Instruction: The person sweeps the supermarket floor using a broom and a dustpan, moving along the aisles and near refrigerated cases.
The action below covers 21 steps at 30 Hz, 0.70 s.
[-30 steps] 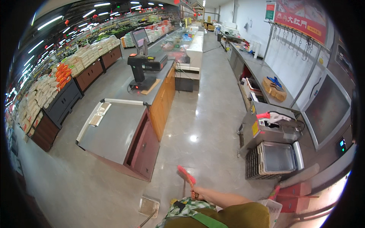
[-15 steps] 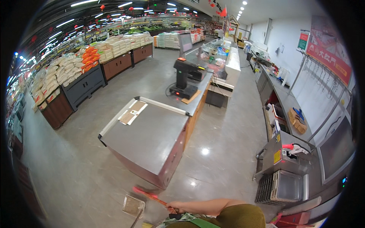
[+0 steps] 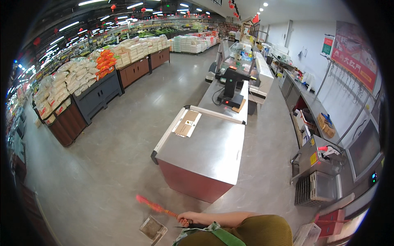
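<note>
My right hand [image 3: 187,219] is closed around the orange-red handle of a broom [image 3: 163,210]. The broom's pink end, smeared by motion, points to the left, near the floor. Just below it is a shallow, pale-rimmed dustpan [image 3: 153,228] with a dirty inside. A thin handle runs from the dustpan down out of the picture. My left hand does not show, so what it holds is hidden.
A metal-topped counter [image 3: 201,160] stands ahead, bearing a piece of cardboard [image 3: 188,124] and a black scale [image 3: 230,88]. To the right are a steel machine [image 3: 318,153], stacked crates [image 3: 314,188] and a red box [image 3: 330,223]. Sacks [image 3: 84,76] fill bins at left.
My view has turned left, so the counter appears farther right with its front side facing me. The broom's pink end has shifted slightly left and up, and the dustpan appears slightly lower and farther right.
</note>
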Tool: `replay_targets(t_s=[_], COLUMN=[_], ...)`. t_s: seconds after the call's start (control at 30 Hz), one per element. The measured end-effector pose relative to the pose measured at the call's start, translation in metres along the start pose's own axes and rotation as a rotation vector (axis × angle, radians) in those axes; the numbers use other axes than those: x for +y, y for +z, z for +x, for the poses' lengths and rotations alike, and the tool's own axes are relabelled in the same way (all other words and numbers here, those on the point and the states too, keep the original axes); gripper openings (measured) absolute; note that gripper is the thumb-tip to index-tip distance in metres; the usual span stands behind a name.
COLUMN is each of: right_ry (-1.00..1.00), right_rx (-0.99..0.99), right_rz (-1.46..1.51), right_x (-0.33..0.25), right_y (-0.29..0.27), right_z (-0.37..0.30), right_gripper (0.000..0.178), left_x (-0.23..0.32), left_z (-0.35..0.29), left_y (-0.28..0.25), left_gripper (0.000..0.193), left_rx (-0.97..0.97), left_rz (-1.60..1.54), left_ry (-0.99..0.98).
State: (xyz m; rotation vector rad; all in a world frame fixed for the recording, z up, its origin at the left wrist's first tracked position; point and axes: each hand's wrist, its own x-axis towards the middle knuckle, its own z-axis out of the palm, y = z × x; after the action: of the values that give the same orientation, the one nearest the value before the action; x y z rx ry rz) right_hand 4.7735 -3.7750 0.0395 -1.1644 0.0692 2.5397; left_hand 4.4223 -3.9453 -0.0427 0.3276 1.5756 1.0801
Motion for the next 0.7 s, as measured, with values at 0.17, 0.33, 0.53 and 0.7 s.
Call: replay_targets(t_s=[0.17,0.33,0.53,0.7], right_ry=[0.048,-0.034,-0.042,-0.108], right_rx=[-0.011,-0.113,0.005,0.055], right_rz=[0.095,0.108,0.207,0.276], right_x=[-0.063,-0.151,-0.289,-0.387], right_y=[0.059,0.085,0.176,0.218], right_z=[0.04,0.13,0.216,0.276], right_gripper=[0.017,0.024,0.024,0.026], left_x=[0.06,0.152,0.248,0.308], left_z=[0.109,0.202,0.302,0.392], left_y=[-0.04,-0.006,-0.003,0.004], left_gripper=[0.028,0.029,0.03,0.033], left_rx=[0.061,0.1,0.192,0.278], left_rz=[0.152,-0.004,-0.181,-0.309], left_ry=[-0.079,-0.128,-0.138,-0.189])
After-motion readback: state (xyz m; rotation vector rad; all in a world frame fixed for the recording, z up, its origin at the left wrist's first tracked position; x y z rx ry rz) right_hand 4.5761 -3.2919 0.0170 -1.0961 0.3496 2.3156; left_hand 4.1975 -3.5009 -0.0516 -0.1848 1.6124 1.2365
